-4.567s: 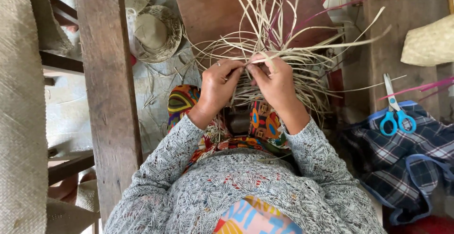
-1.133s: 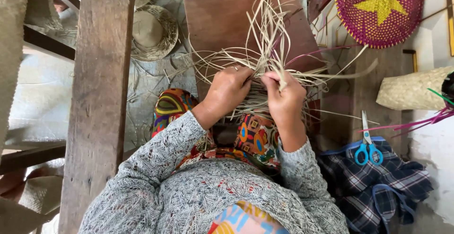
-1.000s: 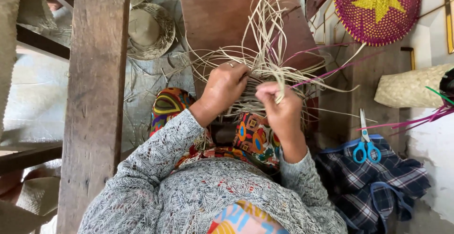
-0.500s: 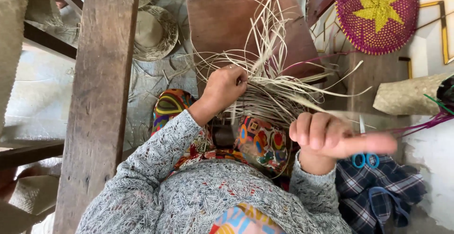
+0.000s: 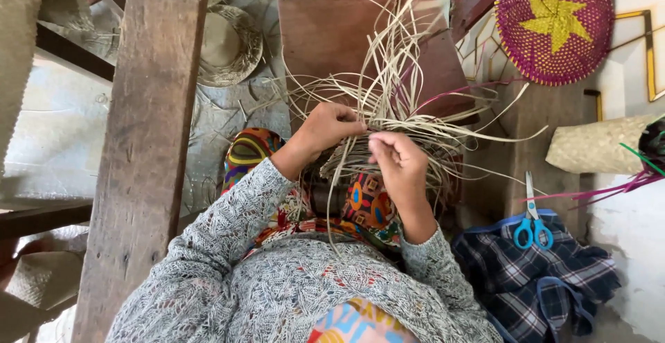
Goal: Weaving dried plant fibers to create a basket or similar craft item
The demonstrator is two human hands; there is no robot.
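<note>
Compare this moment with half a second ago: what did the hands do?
The right hand, which had swung out to the person's right with a finger extended, came back to the straw strips and now pinches them beside the left hand. The left hand stayed gripping the weave. The scissors and the checked cloth did not move.

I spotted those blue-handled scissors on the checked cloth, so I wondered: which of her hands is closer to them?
Right. The right hand works the straw strips up and left of the scissors, apart from them. The left hand is farther left, beyond the right one.
</note>
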